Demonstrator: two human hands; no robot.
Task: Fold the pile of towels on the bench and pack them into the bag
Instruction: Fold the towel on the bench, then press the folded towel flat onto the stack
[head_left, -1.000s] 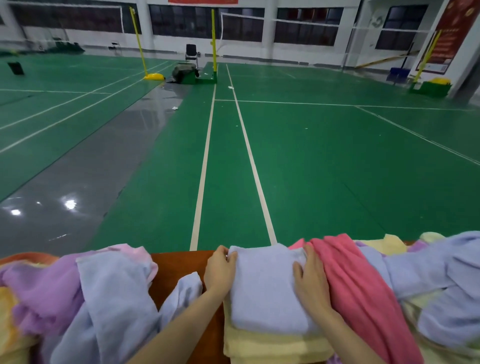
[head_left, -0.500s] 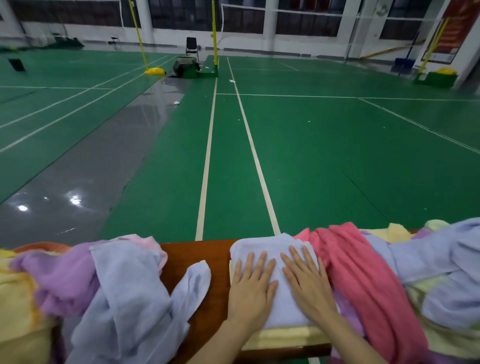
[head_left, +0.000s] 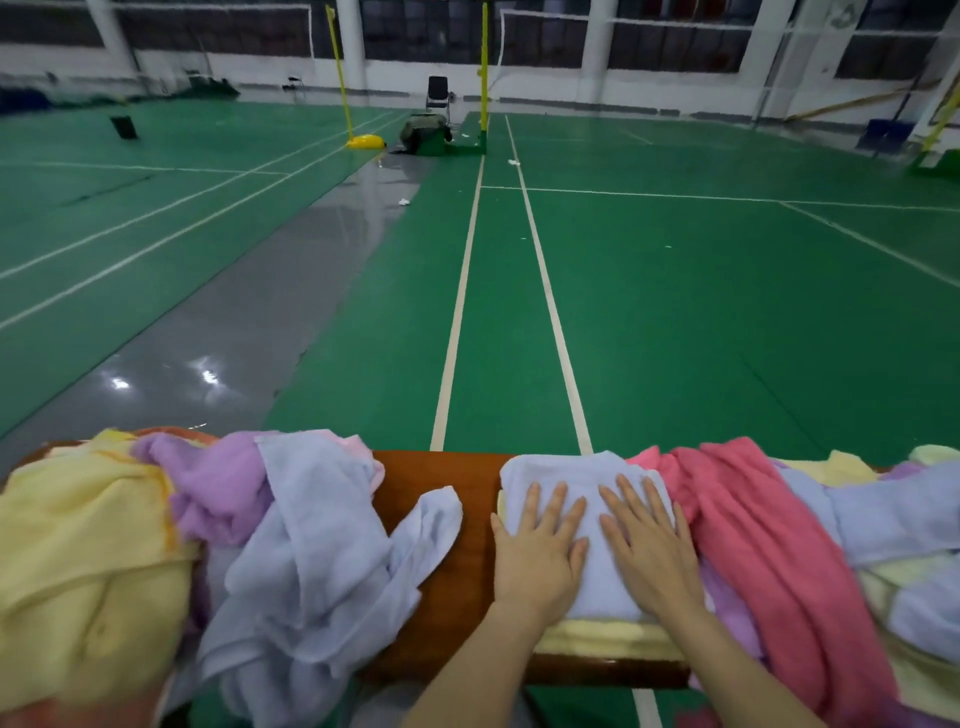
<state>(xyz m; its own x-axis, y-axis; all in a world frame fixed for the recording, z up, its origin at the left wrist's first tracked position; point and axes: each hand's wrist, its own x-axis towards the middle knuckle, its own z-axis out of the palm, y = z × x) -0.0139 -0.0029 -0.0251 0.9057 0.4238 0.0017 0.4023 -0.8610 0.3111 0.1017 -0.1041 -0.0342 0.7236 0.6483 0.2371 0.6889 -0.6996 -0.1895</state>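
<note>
Green court floor (head_left: 727, 322) is stretching away far beyond the folded blue towel (head_left: 587, 475), w/ two white lines (head_left: 551, 312) running from just behind it toward the far wall. The brown wooden tabletop (head_left: 441, 499) is carrying that towel near its middle, and bare wood is showing just left of it. Further left of the folded blue towel a loose heap is lying. A yellow towel (head_left: 78, 545) is furthest out, a purple towel (head_left: 218, 483) is next in, and a crumpled pale blue towel (head_left: 322, 561) is nearest, one corner trailing across the wood toward it w/o touching. Against its right edge a coral-pink towel (head_left: 753, 545) is draping front to back over the tabletop. Beyond that a second heap (head_left: 893, 519) of pale blue and yellow cloth is bunching up. The folded blue towel is sitting on top of a folded yellow towel (head_left: 608, 636), whose front edge is peeking out under it. I'm pressing both grips flat on the folded blue towel: left grip (head_left: 540, 551) on its left half, right grip (head_left: 649, 551) on its right half. Fingers are lying straight and spread wide, holding nothing, w/ a strip of towel showing btwn the two. Far behind the towel a dark chair (head_left: 438, 92) is standing by the wall.
</note>
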